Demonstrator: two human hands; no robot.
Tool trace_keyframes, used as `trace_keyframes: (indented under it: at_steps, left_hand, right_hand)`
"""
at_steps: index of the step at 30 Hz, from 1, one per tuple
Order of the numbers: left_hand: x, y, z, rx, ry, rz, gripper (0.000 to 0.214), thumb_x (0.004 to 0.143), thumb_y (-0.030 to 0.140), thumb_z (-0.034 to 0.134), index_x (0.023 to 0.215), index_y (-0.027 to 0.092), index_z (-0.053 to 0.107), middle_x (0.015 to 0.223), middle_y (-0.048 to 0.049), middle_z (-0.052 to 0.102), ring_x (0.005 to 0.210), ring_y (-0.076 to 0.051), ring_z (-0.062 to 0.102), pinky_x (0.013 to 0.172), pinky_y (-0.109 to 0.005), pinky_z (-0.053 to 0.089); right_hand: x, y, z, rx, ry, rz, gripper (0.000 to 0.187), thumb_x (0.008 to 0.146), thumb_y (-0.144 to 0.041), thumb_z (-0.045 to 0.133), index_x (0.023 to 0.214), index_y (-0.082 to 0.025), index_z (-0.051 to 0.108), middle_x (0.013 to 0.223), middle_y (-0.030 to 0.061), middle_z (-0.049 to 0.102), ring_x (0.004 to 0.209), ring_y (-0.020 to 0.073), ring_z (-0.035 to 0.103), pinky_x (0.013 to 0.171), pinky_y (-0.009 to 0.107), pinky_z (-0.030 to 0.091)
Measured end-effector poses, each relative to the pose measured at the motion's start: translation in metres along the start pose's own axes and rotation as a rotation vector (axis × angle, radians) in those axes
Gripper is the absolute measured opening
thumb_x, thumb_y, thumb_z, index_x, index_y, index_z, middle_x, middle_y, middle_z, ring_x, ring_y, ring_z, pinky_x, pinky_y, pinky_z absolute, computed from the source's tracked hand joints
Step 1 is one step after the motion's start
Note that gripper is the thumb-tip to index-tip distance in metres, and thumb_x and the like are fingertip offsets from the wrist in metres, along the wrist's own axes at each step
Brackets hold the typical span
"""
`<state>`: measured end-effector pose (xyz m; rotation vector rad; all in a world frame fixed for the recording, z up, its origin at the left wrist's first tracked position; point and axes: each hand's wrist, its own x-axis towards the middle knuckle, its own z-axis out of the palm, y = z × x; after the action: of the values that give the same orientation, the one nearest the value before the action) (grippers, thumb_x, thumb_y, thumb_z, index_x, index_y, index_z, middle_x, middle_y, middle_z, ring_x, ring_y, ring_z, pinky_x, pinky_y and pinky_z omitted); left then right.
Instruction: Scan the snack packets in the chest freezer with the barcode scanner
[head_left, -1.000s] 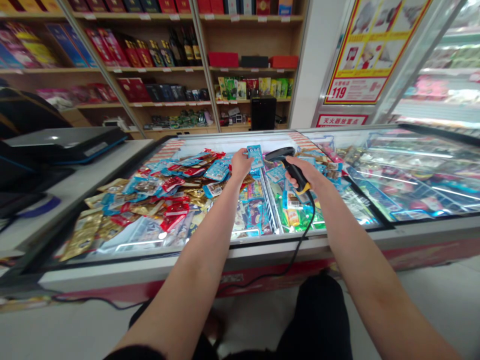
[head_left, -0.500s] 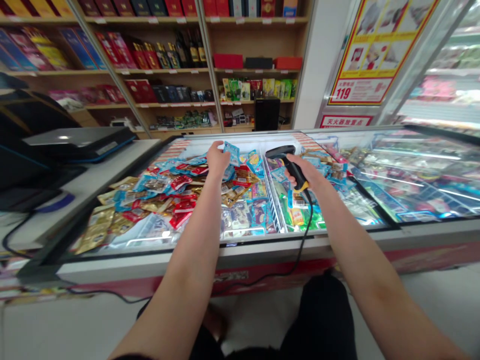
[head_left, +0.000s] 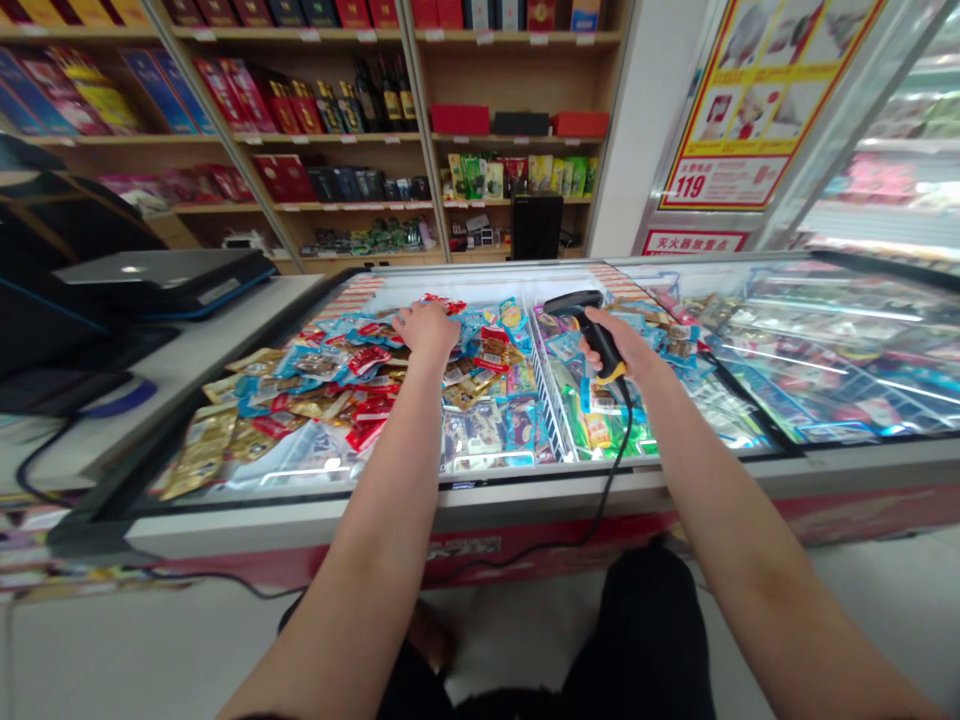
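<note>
My left hand (head_left: 426, 332) lies palm down on a heap of small blue, red and gold snack packets (head_left: 337, 375) in the left compartment of a chest freezer (head_left: 480, 495). Nothing shows in its fingers. My right hand (head_left: 619, 345) grips a black and yellow handheld barcode scanner (head_left: 592, 330) above the right compartment, whose nose points left towards my left hand. The scanner's black cable (head_left: 609, 490) hangs down over the freezer's front rim. Below that hand lie green and multicoloured packets (head_left: 600, 425), beyond a white wire divider (head_left: 546, 395).
A glass-topped freezer section (head_left: 840, 340) extends to the right. A grey laptop (head_left: 165, 268) rests on a white counter (head_left: 187, 330) to the left. Wooden shelves (head_left: 322, 130) of boxed goods and bottles stand behind, and a black box (head_left: 537, 225) sits beyond the freezer.
The blue packet held up in my left hand is no longer visible there. That hand has lowered onto the heap. The scanner has shifted slightly right.
</note>
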<state>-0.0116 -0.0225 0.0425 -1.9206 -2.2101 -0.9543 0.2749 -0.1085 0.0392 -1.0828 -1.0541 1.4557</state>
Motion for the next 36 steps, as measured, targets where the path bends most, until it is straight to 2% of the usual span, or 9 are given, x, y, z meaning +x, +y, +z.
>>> trace_keyframes:
  at_steps: [3,5,12,16,19,26,30,33,36]
  left_hand:
    - [-0.004,0.015,0.004,-0.098,0.053,0.081,0.029,0.078,0.03,0.065,0.105,0.022,0.071,0.121,-0.0174,0.063,0.124,-0.04,0.048,0.11,-0.057,0.025]
    - [-0.008,0.032,0.01,-0.145,0.031,0.153,0.027,0.079,0.029,0.065,0.104,0.023,0.071,0.118,-0.0156,0.064,0.122,-0.038,0.051,0.109,-0.054,0.028]
    - [-0.037,0.106,0.056,-0.26,-0.317,0.329,0.024,0.081,0.035,0.067,0.1,0.021,0.071,0.107,-0.0143,0.071,0.11,-0.033,0.063,0.097,-0.044,0.045]
    - [-0.053,0.131,0.079,-0.229,-0.516,0.366,0.04,0.075,0.044,0.074,0.105,0.018,0.069,0.115,-0.0188,0.07,0.114,-0.036,0.063,0.094,-0.042,0.047]
    - [-0.057,0.136,0.086,-0.235,-0.515,0.371,0.046,0.07,0.037,0.079,0.109,0.015,0.067,0.119,-0.0219,0.068,0.118,-0.037,0.061,0.095,-0.042,0.047]
    - [-0.042,0.122,0.087,-0.537,-0.363,0.195,0.017,0.07,0.016,0.07,0.086,0.019,0.064,0.098,-0.0098,0.071,0.105,-0.028,0.065,0.091,-0.035,0.048]
    - [-0.034,0.119,0.092,-0.691,-0.254,0.002,0.008,0.074,0.015,0.062,0.08,0.018,0.057,0.091,-0.006,0.067,0.096,-0.022,0.064,0.086,-0.032,0.048]
    - [-0.032,0.118,0.094,-0.824,-0.252,-0.168,0.008,0.074,0.017,0.061,0.076,0.019,0.053,0.078,-0.0005,0.061,0.084,-0.018,0.062,0.077,-0.029,0.048]
    - [-0.033,0.117,0.094,-0.931,-0.248,-0.253,0.008,0.075,0.018,0.06,0.077,0.02,0.052,0.073,0.0021,0.057,0.077,-0.015,0.059,0.072,-0.026,0.047]
  right_hand:
    - [-0.002,-0.002,-0.006,0.0,0.029,-0.011,0.028,0.097,-0.042,0.052,0.082,-0.018,0.055,0.053,0.0021,0.059,0.037,0.0111,0.046,0.032,0.02,0.039]
    - [-0.004,-0.004,-0.01,0.003,0.049,-0.026,0.028,0.095,-0.043,0.054,0.082,-0.018,0.056,0.053,0.0018,0.059,0.037,0.011,0.047,0.032,0.02,0.038]
    - [-0.012,-0.006,-0.028,-0.015,0.143,-0.033,0.029,0.095,-0.044,0.055,0.087,-0.017,0.058,0.05,0.0008,0.058,0.035,0.011,0.047,0.031,0.02,0.038]
    - [-0.012,-0.006,-0.035,0.018,0.22,-0.054,0.027,0.096,-0.042,0.054,0.088,-0.017,0.057,0.051,0.0001,0.058,0.035,0.0113,0.049,0.032,0.021,0.039]
    - [-0.011,-0.007,-0.035,0.038,0.234,-0.075,0.027,0.096,-0.043,0.055,0.088,-0.017,0.058,0.051,-0.0005,0.058,0.035,0.0113,0.049,0.033,0.021,0.041]
    - [-0.01,-0.006,-0.029,0.015,0.187,-0.081,0.032,0.091,-0.049,0.062,0.087,-0.018,0.058,0.051,-0.0002,0.059,0.035,0.0113,0.049,0.032,0.021,0.041]
    - [-0.011,-0.004,-0.022,-0.007,0.161,-0.05,0.035,0.09,-0.052,0.063,0.082,-0.019,0.057,0.051,0.0005,0.059,0.034,0.0116,0.049,0.031,0.021,0.041]
    - [-0.012,-0.003,-0.019,-0.044,0.154,-0.036,0.038,0.09,-0.052,0.063,0.074,-0.018,0.054,0.05,0.0023,0.059,0.034,0.0118,0.049,0.031,0.022,0.041]
    - [-0.013,-0.003,-0.018,-0.067,0.118,-0.033,0.039,0.092,-0.048,0.06,0.068,-0.017,0.054,0.05,0.0035,0.058,0.034,0.0112,0.049,0.031,0.022,0.041]
